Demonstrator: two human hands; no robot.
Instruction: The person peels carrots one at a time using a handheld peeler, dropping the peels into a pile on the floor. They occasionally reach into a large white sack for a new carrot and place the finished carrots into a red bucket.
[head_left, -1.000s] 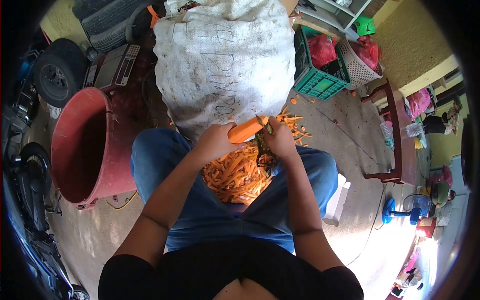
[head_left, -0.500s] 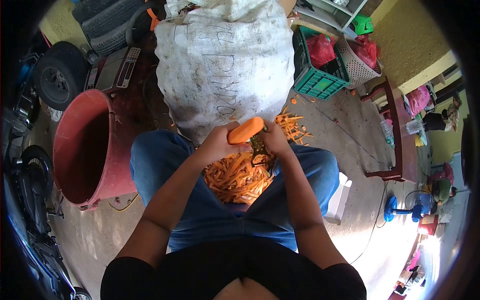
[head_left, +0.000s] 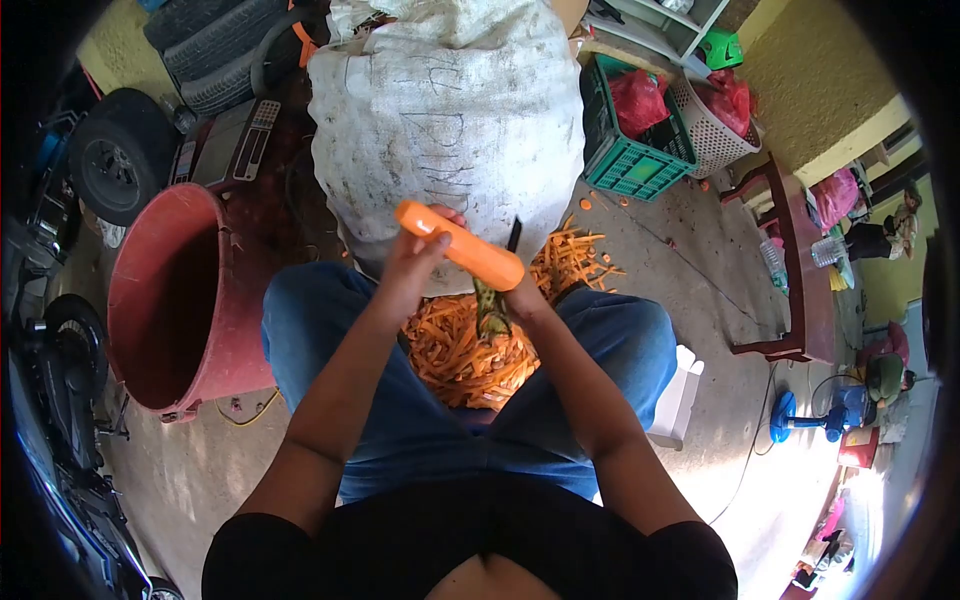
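A peeled orange carrot (head_left: 465,250) slants across the space between my hands. My left hand (head_left: 408,262) is closed round it near its upper left end. My right hand (head_left: 524,300) is closed at the carrot's lower right end, on a peeler (head_left: 490,308) with a patterned body and a dark tip sticking up behind the carrot. Part of the peeler's handle is hidden by the fingers and the carrot. Below, between my knees, lies a heap of orange peelings (head_left: 470,355), with more carrot strips (head_left: 572,262) on the floor to the right.
A big white sack (head_left: 450,130) stands right in front. At the left is a red tub (head_left: 215,330), with tyres (head_left: 122,155) behind. A green crate (head_left: 640,170), a white basket (head_left: 715,150) and a wooden bench (head_left: 797,270) are at the right. A person's lower body shows far right.
The carrot has swung so that its free end now points up and left, and my left hand has moved left with it. My right hand and the peeler have shifted slightly left and down.
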